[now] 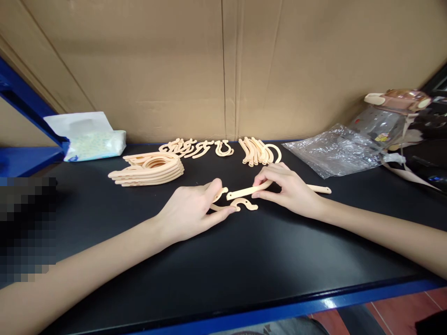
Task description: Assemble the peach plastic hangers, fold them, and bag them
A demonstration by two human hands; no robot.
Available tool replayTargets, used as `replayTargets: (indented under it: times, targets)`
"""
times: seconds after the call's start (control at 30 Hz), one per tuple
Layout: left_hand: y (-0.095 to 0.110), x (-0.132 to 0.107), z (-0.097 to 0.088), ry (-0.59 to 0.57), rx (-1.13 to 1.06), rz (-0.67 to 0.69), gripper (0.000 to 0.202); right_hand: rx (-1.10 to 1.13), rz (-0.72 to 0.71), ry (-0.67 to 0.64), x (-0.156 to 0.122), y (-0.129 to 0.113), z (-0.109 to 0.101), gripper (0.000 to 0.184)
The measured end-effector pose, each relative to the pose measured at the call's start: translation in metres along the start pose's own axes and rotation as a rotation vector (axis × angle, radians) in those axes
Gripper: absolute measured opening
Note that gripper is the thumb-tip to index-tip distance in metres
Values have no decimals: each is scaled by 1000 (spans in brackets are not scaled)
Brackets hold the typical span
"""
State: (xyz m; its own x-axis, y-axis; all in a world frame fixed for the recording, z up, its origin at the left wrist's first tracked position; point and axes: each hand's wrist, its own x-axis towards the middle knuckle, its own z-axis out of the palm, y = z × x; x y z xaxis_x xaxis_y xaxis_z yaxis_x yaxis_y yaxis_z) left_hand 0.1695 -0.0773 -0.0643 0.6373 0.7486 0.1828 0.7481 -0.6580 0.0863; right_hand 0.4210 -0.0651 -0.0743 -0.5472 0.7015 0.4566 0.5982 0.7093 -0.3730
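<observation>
My left hand [199,207] is closed, thumb and fingers around a curved cream plastic piece [219,195] that it partly hides. Just right of its fingertips, a hook-shaped cream piece [244,203] lies low over the black table [279,260]. Between the thumb and fingers of my right hand [281,186] is a curved cream plastic arm [244,191] with a small hole at its end, pointing left toward the left hand's piece. Another cream strip [319,189] sticks out beyond the right wrist; the hand hides its other part.
A stack of cream hanger-like frames [150,170] sits at left. Loose hooks [179,146] and curved arms [256,151] lie along the back by the cardboard wall [167,70]. A tissue pack [89,139] is back left; a clear plastic bag [335,149] and a bottle [380,121] are at right.
</observation>
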Motion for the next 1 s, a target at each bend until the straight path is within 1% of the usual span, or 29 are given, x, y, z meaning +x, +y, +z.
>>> replayTargets:
  times: [0.1,0.37,0.6,0.7,0.83,0.9,1.0]
  targets:
    - [2,1,0,-13,33,-10,42,27,-12,5,0,0,0,12]
    - [3,1,0,-52,116,33,29,39,-34,14,-1,0,1,13]
    - [3,3,-1,-111,188,43,28,37,-64,23,-1,2,3,15]
    - [2,3,-1,-87,247,76,33,50,-68,10,-1,2,3,14]
    - [0,2,-1,2,319,142,42,75,-60,-9,0,1,1,14]
    - [0,2,-1,44,334,168,43,90,-53,-19,0,0,1,13]
    - [0,2,0,68,351,177,43,95,-43,-21,0,0,1,14]
